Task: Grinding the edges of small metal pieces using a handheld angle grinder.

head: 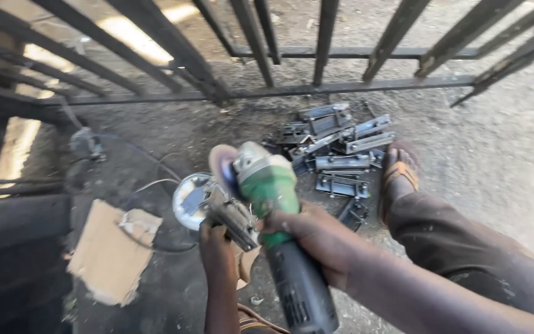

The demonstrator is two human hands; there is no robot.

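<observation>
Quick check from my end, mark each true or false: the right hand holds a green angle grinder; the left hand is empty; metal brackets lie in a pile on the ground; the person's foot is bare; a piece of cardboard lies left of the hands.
1. The right hand holds the green angle grinder. True.
2. The left hand is empty. False: it holds a small metal bracket up against the grinder's disc.
3. Metal brackets lie in a pile on the ground. True.
4. The person's foot is bare. False: the foot wears a sandal.
5. A piece of cardboard lies left of the hands. True.
</observation>
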